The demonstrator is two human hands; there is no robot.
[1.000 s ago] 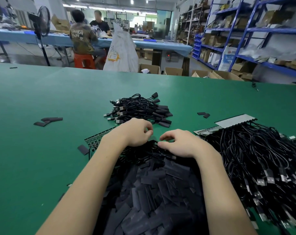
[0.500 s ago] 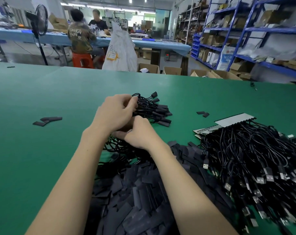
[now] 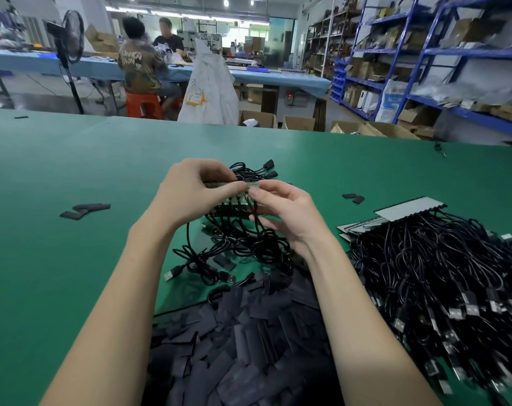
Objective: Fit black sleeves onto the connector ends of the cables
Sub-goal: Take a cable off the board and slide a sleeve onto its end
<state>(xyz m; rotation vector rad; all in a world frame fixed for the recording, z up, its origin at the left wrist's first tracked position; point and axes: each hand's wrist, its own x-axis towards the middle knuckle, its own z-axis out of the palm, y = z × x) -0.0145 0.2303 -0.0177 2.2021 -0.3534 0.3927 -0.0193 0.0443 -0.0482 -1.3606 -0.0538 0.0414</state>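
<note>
Keep the strip of connectors level, left hand pinching its left part, right hand pinching the right end. Take sleeves from the near pile one by one, cables hanging free above the desk.

The table is plain deep green. On it, the heap of sleeves is matte black, and the cables piled at the right are black with silvery metal plugs. A pale grey card with a toothed edge lies at the top of that pile. Behind the table, the stool is orange-red, the shelving blue, the far bench light blue, the big sack white, the cartons brown.
</note>
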